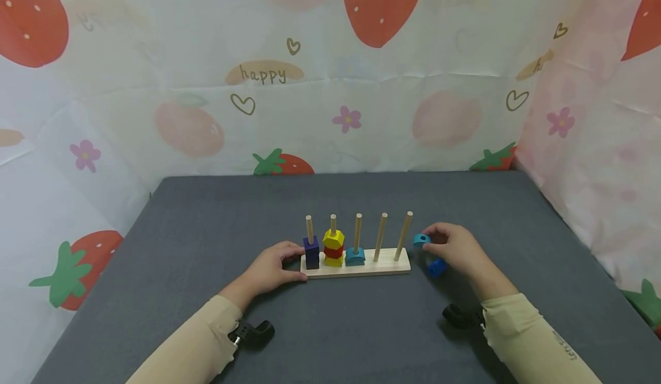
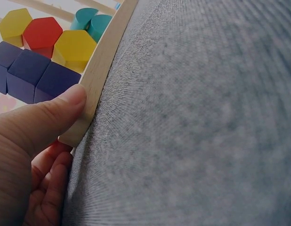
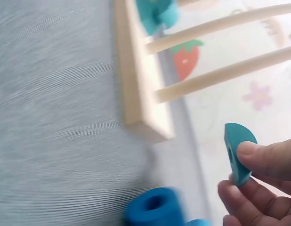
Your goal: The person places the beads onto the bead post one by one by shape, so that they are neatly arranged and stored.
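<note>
My left hand [image 1: 268,266] grips the left end of a wooden peg stand [image 1: 387,266], thumb at the front edge. Dark purple square blocks [image 1: 311,253] fill the first peg's lower part. Yellow and red hexagon blocks [image 1: 333,251] stack on the second, and teal rounded blocks [image 1: 355,256] sit low on the third. Past the stand's right end, my right hand [image 1: 457,249] pinches a teal half-round block [image 3: 239,141] between thumb and fingers, held off the table. Its hole shows in the right wrist view.
A blue block with a hole [image 1: 436,267] lies on the grey table [image 1: 351,326] below my right hand, with a sliver of another blue piece [image 3: 198,222] beside it. Two bare pegs [image 1: 381,237] rise at the stand's right. A printed curtain [image 1: 320,114] hangs behind.
</note>
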`<state>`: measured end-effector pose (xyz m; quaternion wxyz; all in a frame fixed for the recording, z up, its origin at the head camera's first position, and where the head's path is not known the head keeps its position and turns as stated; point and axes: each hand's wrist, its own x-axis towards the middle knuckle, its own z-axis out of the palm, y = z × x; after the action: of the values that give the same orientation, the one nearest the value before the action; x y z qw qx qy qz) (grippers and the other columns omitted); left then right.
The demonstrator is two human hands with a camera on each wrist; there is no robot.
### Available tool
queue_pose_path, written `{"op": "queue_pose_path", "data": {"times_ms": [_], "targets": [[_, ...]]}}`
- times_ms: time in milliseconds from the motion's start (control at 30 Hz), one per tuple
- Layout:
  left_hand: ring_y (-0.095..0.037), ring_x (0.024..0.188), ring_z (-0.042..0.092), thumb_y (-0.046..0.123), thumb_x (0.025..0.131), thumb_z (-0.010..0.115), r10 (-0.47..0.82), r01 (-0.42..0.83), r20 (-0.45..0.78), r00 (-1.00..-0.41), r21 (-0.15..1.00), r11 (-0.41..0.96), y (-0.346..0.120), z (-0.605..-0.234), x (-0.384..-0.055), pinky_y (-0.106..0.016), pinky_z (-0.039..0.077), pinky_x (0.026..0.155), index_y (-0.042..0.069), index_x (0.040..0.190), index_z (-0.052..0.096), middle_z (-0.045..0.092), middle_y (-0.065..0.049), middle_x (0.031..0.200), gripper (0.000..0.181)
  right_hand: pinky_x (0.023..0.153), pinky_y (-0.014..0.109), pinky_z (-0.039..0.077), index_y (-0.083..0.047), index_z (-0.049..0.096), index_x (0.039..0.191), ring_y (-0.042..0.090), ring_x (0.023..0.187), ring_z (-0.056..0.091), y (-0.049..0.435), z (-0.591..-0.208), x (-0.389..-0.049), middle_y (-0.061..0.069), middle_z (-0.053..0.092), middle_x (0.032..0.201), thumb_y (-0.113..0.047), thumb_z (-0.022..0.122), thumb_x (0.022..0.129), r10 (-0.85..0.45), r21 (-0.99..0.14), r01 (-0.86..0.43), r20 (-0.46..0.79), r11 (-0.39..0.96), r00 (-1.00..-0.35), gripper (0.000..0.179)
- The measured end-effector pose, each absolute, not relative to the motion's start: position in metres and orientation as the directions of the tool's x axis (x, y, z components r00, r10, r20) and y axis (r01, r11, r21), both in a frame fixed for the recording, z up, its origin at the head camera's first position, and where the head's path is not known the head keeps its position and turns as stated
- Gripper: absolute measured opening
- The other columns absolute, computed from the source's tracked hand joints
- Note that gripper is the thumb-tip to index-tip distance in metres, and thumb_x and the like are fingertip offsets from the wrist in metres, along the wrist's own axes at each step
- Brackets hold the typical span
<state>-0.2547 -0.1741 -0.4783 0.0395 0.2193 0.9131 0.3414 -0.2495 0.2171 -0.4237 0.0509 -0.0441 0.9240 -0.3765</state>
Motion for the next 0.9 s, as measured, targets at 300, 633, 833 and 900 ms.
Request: {"op": "queue_pose_path", "data": {"times_ms": [300, 633, 833, 900], "targets": [[-0.014, 0.1, 0.054, 0.039, 0.07, 0.077, 0.43, 0.377, 0.081, -0.899, 0.643, 0.666, -0.173, -0.478, -0.254, -0.037, 0.044, 0.091, 0.012, 0.117, 0.062, 0.058, 0.004, 0.11, 0.057, 0.073, 0.035, 0.044, -0.01, 0.059, 0.111, 0.023, 0.091, 0.056, 0.216, -0.38, -0.247, 0.008, 0.061, 0.102, -0.025, 0.062, 0.088, -0.084, -0.727, -0.083, 0.034, 0.681, -0.996, 0.027], [-0.014, 0.1, 0.054, 0.04, 0.07, 0.077, 0.437, 0.386, 0.087, -0.895, 0.642, 0.663, -0.174, -0.477, -0.254, -0.037, 0.044, 0.091, 0.011, 0.118, 0.062, 0.058, 0.004, 0.109, 0.058, 0.071, 0.034, 0.044, -0.011, 0.061, 0.108, 0.019, 0.083, 0.054, 0.196, -0.337, -0.25, 0.005, 0.057, 0.099, -0.027, 0.063, 0.087, -0.113, -0.704, -0.256, 0.244, 0.662, -0.963, 0.026], [-0.014, 0.101, 0.054, 0.04, 0.07, 0.076, 0.437, 0.388, 0.09, -0.895, 0.641, 0.662, -0.174, -0.477, -0.255, -0.038, 0.044, 0.091, 0.011, 0.118, 0.062, 0.058, 0.003, 0.109, 0.058, 0.073, 0.033, 0.047, -0.008, 0.062, 0.108, 0.017, 0.086, 0.056, 0.171, -0.328, -0.251, 0.005, 0.057, 0.101, -0.018, 0.065, 0.086, -0.208, -0.706, -0.36, 0.296, 0.61, -0.932, 0.024], [-0.015, 0.101, 0.054, 0.041, 0.07, 0.076, 0.439, 0.391, 0.092, -0.894, 0.64, 0.662, -0.174, -0.478, -0.255, -0.038, 0.044, 0.091, 0.011, 0.118, 0.062, 0.058, 0.003, 0.109, 0.058, 0.075, 0.034, 0.047, -0.009, 0.062, 0.108, 0.016, 0.088, 0.057, 0.162, -0.328, -0.251, 0.004, 0.058, 0.101, -0.017, 0.065, 0.085, -0.237, -0.707, -0.388, 0.308, 0.592, -0.921, 0.024]]}}
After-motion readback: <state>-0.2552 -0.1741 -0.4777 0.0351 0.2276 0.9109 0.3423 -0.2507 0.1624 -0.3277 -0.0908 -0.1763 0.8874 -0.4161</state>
